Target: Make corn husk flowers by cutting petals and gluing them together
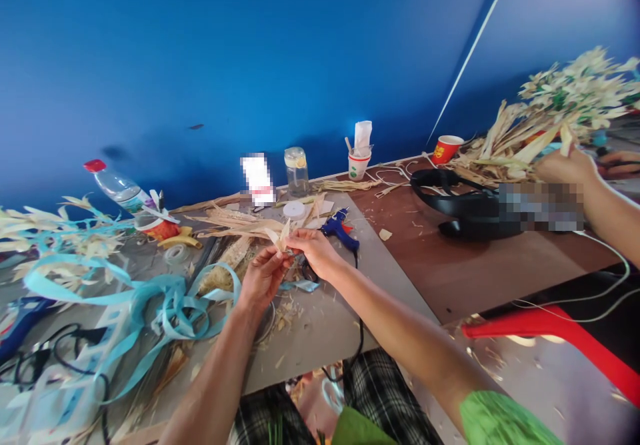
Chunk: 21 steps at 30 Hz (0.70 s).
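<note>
My left hand point(264, 275) pinches the base of a small pale corn husk flower point(279, 237), whose pointed petals stick up above the fingertips. From the other side my right hand point(311, 247) closes its fingers on the same flower. Just past the right hand a blue hot glue gun point(343, 229) lies on the grey board, its dark cord trailing toward my lap. Dried corn husks point(235, 221) are spread behind my hands. Left of my left hand lies a tangle of light blue ribbon point(175, 305).
A plastic bottle point(120, 188) leans at the left, near finished husk flowers point(65, 231) and another blue tool point(23, 325). A clear jar point(297, 173) and paper cups point(359, 163) line the blue wall. At right are a black headset point(465, 208) and a co-worker's hand point(570, 168) by a flower bunch point(580, 88).
</note>
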Available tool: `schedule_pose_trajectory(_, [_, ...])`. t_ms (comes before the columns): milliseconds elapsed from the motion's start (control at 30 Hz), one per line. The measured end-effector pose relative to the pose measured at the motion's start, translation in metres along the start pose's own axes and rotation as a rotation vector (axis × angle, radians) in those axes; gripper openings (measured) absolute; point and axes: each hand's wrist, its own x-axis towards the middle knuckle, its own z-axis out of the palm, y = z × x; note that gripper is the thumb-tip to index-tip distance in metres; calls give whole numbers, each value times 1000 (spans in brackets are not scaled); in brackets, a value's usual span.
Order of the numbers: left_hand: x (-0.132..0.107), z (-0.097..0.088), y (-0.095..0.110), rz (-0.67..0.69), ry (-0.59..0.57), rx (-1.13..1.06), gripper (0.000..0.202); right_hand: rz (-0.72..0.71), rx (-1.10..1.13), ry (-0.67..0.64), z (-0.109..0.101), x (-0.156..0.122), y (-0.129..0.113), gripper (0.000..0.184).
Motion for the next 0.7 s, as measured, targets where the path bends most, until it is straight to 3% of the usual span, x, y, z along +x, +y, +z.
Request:
schedule_pose_trajectory(400, [1, -2, -1, 39, 56, 33, 23, -37, -81, -18, -6, 3, 1, 29])
schedule_pose_trajectory(533, [1, -3, 2, 64, 82, 3, 24, -166, -168, 108, -15, 10, -2, 32])
schedule_pose_trajectory(700, [4, -6, 6, 126, 105, -42, 25, -283, -315, 251, -32, 22, -3, 20])
